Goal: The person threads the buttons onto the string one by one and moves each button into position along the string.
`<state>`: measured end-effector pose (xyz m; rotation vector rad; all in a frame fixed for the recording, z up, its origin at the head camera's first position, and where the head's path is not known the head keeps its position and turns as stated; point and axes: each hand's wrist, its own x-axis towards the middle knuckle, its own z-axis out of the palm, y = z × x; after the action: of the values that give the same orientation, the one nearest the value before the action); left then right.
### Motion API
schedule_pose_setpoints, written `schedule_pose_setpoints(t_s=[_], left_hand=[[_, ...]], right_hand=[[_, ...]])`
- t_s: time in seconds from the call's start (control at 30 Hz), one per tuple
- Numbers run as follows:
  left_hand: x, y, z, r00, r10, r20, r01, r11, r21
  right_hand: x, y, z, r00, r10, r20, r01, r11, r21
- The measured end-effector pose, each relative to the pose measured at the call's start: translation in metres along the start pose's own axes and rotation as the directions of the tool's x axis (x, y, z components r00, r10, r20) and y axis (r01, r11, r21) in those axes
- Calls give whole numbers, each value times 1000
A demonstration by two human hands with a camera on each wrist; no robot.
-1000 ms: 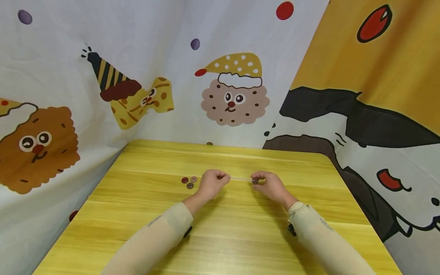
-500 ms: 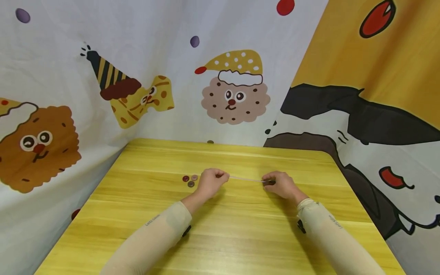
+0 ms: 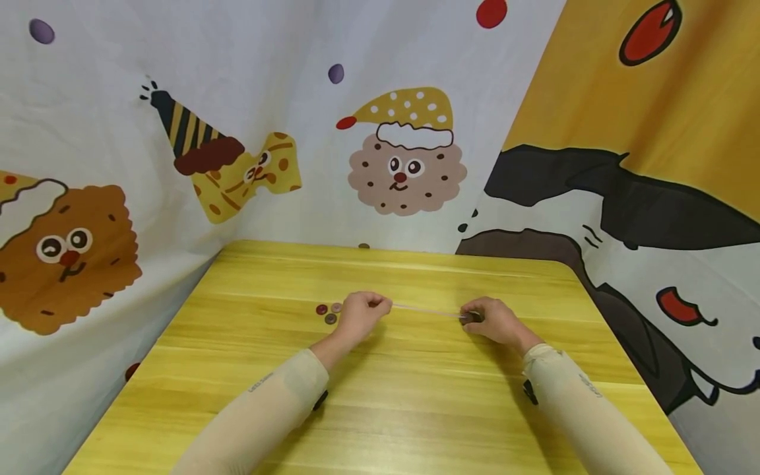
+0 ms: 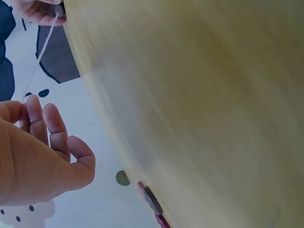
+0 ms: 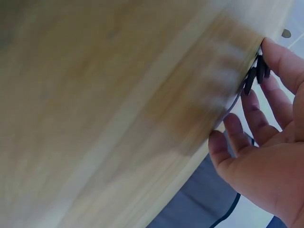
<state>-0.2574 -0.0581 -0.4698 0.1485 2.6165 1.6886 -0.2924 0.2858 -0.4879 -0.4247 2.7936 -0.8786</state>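
Note:
A thin pale string (image 3: 424, 310) runs between the two hands over the table, fairly straight with a slight downward slope to the right. My left hand (image 3: 361, 315) pinches its left part between thumb and index finger, the other fingers loosely bent in the left wrist view. At the right part, my right hand (image 3: 495, 321) holds a few dark buttons (image 5: 260, 69) between thumb and fingers; seen edge-on, they sit close together at the string. A tail of string (image 5: 232, 105) hangs past them along the fingertips. Palm and fingers partly hide the buttons in the head view.
Left of my left hand lie three loose buttons on the wooden table (image 3: 380, 396): a dark red button (image 3: 322, 309), a pinkish button (image 3: 336, 307) and a grey-brown button (image 3: 330, 318). A cartoon-printed cloth (image 3: 320, 218) hangs behind the table's far edge.
My right hand has moved to the right with the dark buttons, and the visible length of string between the hands has grown. My left hand has shifted slightly left.

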Motion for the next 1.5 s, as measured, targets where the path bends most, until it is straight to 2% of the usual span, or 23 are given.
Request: schedule_pose_setpoints(t_s=[0.13,0.4,0.67,0.87,1.0,1.07,1.1,1.23,1.37,1.5], left_hand=[[0,0,0,1000,-7,3,7,1000,-8],[0,-1,-1,1000,-5,-3,5,1000,-10],[0,-1,0,1000,-13,0,13,1000,-7],[2,-1,2,1000,0,-5,0,1000,-18],[2,-1,4,1000,-3,-5,3,1000,-18],[2,0,5,1000,-6,-2,6,1000,-15],[2,0,6,1000,-8,0,8,1000,-14],[3,1,8,1000,-7,-3,7,1000,-18],[4,3,9,1000,-6,-3,6,1000,-23],[5,5,11,1000,3,12,-2,1000,-24]], right_hand=[[-3,1,-4,1000,-8,28,8,1000,2],[-5,0,-8,996,-76,56,80,995,-59],[-5,1,-6,997,-65,39,68,994,-87],[-4,2,-5,993,-114,18,115,987,-114],[-3,0,-7,996,-74,45,77,994,-75],[-3,-3,-9,997,-27,71,29,999,-33],[-2,-6,-10,997,1,77,0,1000,-13],[5,-25,-7,999,0,54,-3,999,45],[16,-57,10,997,-73,18,70,985,159],[27,-89,28,985,-163,51,144,954,263]])
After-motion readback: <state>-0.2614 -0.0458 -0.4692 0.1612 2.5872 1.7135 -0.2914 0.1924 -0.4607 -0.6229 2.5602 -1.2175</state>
